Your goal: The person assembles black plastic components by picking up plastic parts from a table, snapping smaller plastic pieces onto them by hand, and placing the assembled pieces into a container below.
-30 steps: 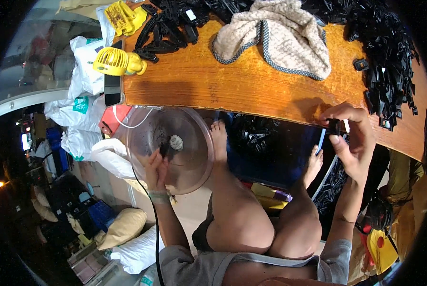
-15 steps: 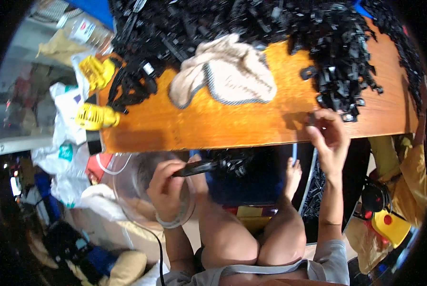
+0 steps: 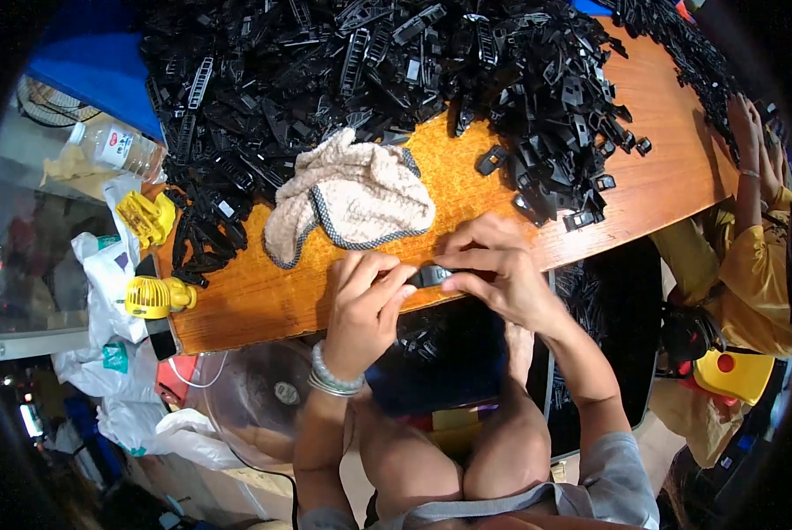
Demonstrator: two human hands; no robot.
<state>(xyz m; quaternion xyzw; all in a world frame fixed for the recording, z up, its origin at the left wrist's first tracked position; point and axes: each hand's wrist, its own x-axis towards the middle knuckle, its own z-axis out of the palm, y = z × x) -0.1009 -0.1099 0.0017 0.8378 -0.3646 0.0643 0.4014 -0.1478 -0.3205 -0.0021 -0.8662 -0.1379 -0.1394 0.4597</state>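
Observation:
Between my hands, just over the table's front edge, is a small black plastic part [image 3: 431, 276]. My left hand [image 3: 360, 300], with bracelets at its wrist, pinches the part's left end. The fingers of my right hand [image 3: 500, 269] close on its right end; they are slightly blurred. My fingers partly cover the part, so I cannot tell whether it is one piece or two. A beige cloth [image 3: 369, 199] with a dark checked border lies crumpled beyond my left hand. Past my right hand, a loose black piece [image 3: 493, 160] rests on the wooden table [image 3: 581, 256].
A big heap of black plastic parts [image 3: 325, 79] covers the table's far side. To the left are a yellow handheld fan [image 3: 153, 297], a clear bottle [image 3: 122, 150] and white plastic bags [image 3: 104, 291]. Another person's hand [image 3: 745, 124] reaches the table at the far right.
My left hand has risen from below the table edge, and my right hand has moved left. They now meet at the black part. The view has shifted, showing another person at right.

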